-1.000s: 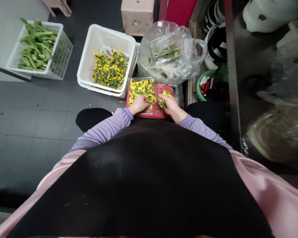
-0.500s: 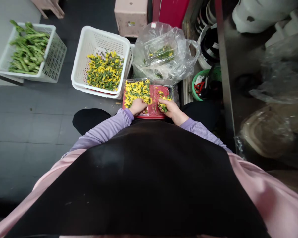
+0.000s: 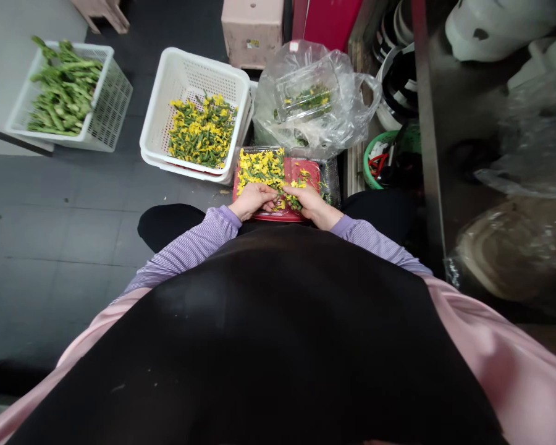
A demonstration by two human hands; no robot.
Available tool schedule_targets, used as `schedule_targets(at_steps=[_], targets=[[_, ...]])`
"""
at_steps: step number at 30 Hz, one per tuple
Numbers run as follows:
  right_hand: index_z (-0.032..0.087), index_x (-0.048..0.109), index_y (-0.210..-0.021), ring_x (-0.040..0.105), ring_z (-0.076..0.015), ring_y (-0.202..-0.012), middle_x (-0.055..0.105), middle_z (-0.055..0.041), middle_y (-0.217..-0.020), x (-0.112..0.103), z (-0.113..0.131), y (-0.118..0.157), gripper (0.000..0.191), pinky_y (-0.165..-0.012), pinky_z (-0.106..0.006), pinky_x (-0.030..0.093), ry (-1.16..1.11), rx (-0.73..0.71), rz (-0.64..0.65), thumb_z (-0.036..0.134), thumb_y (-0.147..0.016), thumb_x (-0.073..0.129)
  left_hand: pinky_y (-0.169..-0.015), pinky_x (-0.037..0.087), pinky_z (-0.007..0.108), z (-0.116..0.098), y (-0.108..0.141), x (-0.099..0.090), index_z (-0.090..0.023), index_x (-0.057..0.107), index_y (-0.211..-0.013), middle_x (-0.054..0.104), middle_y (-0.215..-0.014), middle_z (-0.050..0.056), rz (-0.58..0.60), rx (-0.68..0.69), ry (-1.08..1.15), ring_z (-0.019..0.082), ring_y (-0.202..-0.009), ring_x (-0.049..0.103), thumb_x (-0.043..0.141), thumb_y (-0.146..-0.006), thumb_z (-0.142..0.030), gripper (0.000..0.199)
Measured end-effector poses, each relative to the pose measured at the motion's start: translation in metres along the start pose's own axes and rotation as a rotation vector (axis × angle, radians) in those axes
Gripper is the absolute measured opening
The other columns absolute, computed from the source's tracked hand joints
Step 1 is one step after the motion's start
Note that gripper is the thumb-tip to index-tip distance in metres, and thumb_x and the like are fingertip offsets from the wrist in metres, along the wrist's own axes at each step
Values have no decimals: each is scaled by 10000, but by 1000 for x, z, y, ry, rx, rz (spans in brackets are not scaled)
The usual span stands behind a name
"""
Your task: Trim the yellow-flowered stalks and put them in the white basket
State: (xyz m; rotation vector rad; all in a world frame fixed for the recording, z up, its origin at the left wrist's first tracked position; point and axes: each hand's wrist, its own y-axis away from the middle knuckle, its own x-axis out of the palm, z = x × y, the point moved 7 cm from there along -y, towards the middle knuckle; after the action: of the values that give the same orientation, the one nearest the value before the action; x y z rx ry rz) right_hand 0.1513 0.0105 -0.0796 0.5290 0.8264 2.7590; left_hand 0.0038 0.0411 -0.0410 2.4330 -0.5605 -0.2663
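Note:
My left hand (image 3: 258,201) is closed over the near edge of a clear plastic box (image 3: 282,162), its fingertips pinched together; what lies between them is too small to make out. Yellow-flowered green sprigs (image 3: 261,168) fill the left part of this box. My right hand (image 3: 314,206) is closed around a small bunch of the same flower sprigs (image 3: 297,196), its fingertips close to those of my left hand. Under the box shows a red tray (image 3: 278,216), near my lap. A few loose sprigs (image 3: 306,175) lie on the right half.
Beyond my left hand stands a white basket (image 3: 154,105) with more flower sprigs. Farther left, another white basket (image 3: 102,105) holds thick green stems. A clear plastic bag (image 3: 352,117) with a plastic box stands ahead. Right are a green basket (image 3: 369,164) and a metal shelf edge (image 3: 429,136).
My right hand has moved left with its sprigs, towards my left hand. The fingertips of both hands are now close together. The whole view has shifted slightly.

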Motion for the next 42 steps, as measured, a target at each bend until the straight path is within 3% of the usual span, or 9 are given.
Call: schedule_targets(at_steps=[6, 11, 16, 19, 22, 26, 30, 36, 42], targets=[[162, 705, -747, 687, -154, -689, 750, -16, -716, 4, 3, 11, 140, -722, -283, 573, -86, 38, 5, 166, -745, 845, -548, 496, 197, -8, 0, 11, -124, 648, -746, 617, -552, -20, 27, 67, -111, 52, -458, 557, 684, -947, -124, 204], [162, 674, -750, 582, -103, -537, 689, -12, -630, 20, 9, 24, 151, -512, -205, 492, -122, 159, 152, 174, -851, 786, -567, 501, 210, -9, -4, 13, -140, 630, -822, 594, -543, -34, 27, 108, -201, 67, -445, 560, 542, -1007, -109, 208], [175, 596, -770, 484, -61, -446, 610, 30, -575, -17, 19, 17, 180, -368, -148, 315, -252, 197, -70, 134, -905, 706, -644, 533, 263, 3, -25, 4, -129, 702, -1045, 582, -561, -35, -77, -9, -576, 119, -482, 607, 565, -926, -46, 200], [183, 589, -783, 513, -74, -458, 602, 33, -576, -35, 23, 14, 184, -381, -155, 350, -257, 171, -136, 122, -867, 740, -707, 548, 305, 6, -42, 18, -103, 750, -883, 641, -589, 58, 20, -41, -901, 214, -615, 707, 618, -909, -141, 139], [176, 608, -796, 525, -76, -458, 617, 36, -594, -36, 21, 17, 176, -394, -170, 377, -225, 160, -127, 111, -833, 768, -816, 549, 306, 0, -58, 28, -95, 766, -843, 742, -775, 153, -87, 47, -1061, 289, -883, 768, 684, -870, -189, 128], [168, 605, -768, 526, -75, -439, 605, 38, -562, -33, 16, 23, 175, -382, -171, 369, -210, 167, -153, 86, -850, 737, -806, 531, 294, 8, -67, 31, -102, 778, -939, 775, -955, 198, -158, 47, -1055, 282, -986, 756, 699, -841, -183, 149], [162, 618, -733, 520, -80, -427, 599, 24, -541, -33, 14, 21, 191, -369, -178, 369, -200, 179, -148, 89, -887, 705, -650, 463, 283, 9, -57, 23, -138, 720, -759, 685, -691, 103, -125, 53, -919, 197, -700, 679, 700, -825, -206, 96], [132, 726, -806, 560, -91, -507, 694, -10, -646, -16, 7, 18, 99, -446, -200, 443, -93, 218, -30, 39, -827, 754, -523, 295, 258, -2, -23, -1, -195, 592, -667, 414, -442, -66, -5, 53, -516, 69, -388, 336, 614, -869, -180, 203], [152, 715, -814, 582, -109, -588, 707, -7, -688, 10, 5, 17, 96, -577, -244, 502, -37, 280, 21, 77, -867, 743, -586, 314, 250, -28, -4, 4, -181, 537, -628, 468, -539, -64, 90, 412, -615, 82, -534, 395, 602, -755, -144, 147]])
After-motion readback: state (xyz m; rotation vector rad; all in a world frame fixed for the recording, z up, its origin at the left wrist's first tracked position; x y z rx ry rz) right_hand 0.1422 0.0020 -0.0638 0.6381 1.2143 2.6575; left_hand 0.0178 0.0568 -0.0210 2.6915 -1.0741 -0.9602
